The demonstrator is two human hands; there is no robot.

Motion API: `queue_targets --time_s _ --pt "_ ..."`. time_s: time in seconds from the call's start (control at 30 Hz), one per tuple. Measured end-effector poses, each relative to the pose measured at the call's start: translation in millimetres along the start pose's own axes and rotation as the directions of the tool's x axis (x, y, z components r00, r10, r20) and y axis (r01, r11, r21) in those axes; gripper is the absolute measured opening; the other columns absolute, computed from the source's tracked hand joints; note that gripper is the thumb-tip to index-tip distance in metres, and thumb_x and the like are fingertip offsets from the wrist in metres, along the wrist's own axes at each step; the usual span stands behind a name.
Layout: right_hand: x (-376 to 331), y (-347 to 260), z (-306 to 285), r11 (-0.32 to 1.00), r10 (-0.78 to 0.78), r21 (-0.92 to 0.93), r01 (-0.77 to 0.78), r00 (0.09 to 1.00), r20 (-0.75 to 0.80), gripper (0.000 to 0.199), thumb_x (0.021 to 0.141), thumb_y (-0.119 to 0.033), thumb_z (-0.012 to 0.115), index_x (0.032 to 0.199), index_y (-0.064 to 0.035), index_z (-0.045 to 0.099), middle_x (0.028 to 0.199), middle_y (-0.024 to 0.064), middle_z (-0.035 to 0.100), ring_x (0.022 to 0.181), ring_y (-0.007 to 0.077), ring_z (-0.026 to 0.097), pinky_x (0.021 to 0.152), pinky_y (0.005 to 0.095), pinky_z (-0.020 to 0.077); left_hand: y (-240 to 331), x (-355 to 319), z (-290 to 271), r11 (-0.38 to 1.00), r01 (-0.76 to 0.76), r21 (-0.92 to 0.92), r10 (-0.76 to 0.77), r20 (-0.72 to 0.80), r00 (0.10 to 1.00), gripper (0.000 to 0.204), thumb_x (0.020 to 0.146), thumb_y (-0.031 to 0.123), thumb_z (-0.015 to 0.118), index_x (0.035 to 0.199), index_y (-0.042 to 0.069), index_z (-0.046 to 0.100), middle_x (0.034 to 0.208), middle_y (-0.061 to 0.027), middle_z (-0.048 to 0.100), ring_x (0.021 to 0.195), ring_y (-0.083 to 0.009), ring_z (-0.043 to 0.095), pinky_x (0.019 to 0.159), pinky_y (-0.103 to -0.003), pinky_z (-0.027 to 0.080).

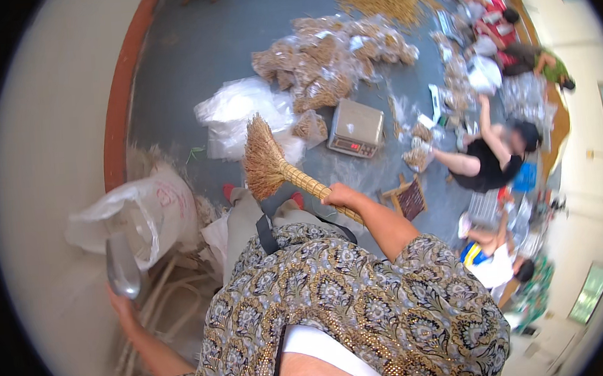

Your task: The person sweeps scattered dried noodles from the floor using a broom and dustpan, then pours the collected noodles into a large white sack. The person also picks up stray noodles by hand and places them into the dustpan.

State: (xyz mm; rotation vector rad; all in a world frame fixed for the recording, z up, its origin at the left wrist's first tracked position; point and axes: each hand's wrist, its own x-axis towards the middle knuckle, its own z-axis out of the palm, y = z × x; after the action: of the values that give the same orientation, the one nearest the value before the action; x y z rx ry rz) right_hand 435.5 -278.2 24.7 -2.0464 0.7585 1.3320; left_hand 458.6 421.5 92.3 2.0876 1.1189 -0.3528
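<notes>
Patterned blouse [351, 303], sack [146, 213] beside metal scoop [122, 267]

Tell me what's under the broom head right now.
Below the broom head lie grey floor and the edge of a white plastic bag. Whatever sits directly beneath the bristles is covered.

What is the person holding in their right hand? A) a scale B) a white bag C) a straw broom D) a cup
C: the right hand grips the woven handle of a straw broom, its bristles fanned out over the grey floor; the left hand holds a metal scoop.
</notes>
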Motion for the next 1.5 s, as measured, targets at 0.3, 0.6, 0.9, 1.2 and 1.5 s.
queue_targets --time_s 0.3,0.6,0.9,1.2,1.5 --pt "-38.3 201.2 50.6 0.968 0.093 0.242 -0.073 0.993 -0.073 0.048 0.059 -0.035 0.069 0.086 0.0037 0.061 0.082 0.0172 0.062 0.074 0.0252 0.059 0.066 0.0351 0.0451 69.2 -113.5 128.9 0.975 -0.170 0.146 0.142 0.183 0.973 0.079 0.062 -0.006 0.039 0.135 0.020 0.023 0.107 -0.0198 0.051 0.046 -0.0225 0.048 0.030 -0.029 0.035" --pt "-84.6 326.4 94.9 0.755 0.456 0.562 -0.338 0.886 -0.080 0.039 0.060 -0.029 0.071 0.080 0.0036 0.062 0.078 0.0137 0.062 0.068 0.0234 0.059 0.062 0.0367 0.0452 72.1 -145.2 202.2 0.872 -0.307 0.381 0.176 0.343 0.923 0.070 0.071 0.001 0.035 0.136 0.020 0.017 0.067 -0.0167 0.055 0.034 -0.0205 0.044 0.027 -0.032 0.033" --pt "-120.4 335.0 190.6 0.368 0.492 0.912 -0.181 0.870 -0.026 0.021 0.067 -0.018 0.068 0.073 0.0004 0.061 0.063 0.0108 0.056 0.056 0.0225 0.054 0.051 0.0355 0.0423 135.5 -145.3 227.4 0.712 -0.553 0.432 0.283 0.544 0.790 0.051 0.082 0.015 0.029 0.133 0.017 0.025 0.077 -0.0178 0.058 0.039 -0.0223 0.049 0.032 -0.032 0.037" --pt "-102.0 307.6 213.4 0.064 0.548 0.993 -0.097 0.835 0.046 0.022 0.068 -0.016 0.067 0.075 0.0030 0.059 0.060 0.0143 0.055 0.046 0.0281 0.053 0.042 0.0415 0.0419 152.4 -89.8 220.3 0.656 -0.537 0.530 0.220 0.547 0.808 0.058 0.081 0.004 0.033 0.136 0.015 0.018 0.095 -0.0235 0.057 0.053 -0.0296 0.058 0.038 -0.037 0.046" --pt "-105.3 294.6 207.1 -0.124 0.589 0.992 -0.011 0.804 0.082 0.022 0.069 -0.015 0.066 0.074 0.0037 0.057 0.058 0.0151 0.054 0.043 0.0298 0.053 0.038 0.0415 0.0405 155.3 -79.2 226.5 0.668 -0.526 0.527 0.132 0.611 0.780 0.047 0.087 0.015 0.029 0.133 0.009 0.023 0.096 -0.0234 0.057 0.056 -0.0311 0.059 0.038 -0.036 0.046"
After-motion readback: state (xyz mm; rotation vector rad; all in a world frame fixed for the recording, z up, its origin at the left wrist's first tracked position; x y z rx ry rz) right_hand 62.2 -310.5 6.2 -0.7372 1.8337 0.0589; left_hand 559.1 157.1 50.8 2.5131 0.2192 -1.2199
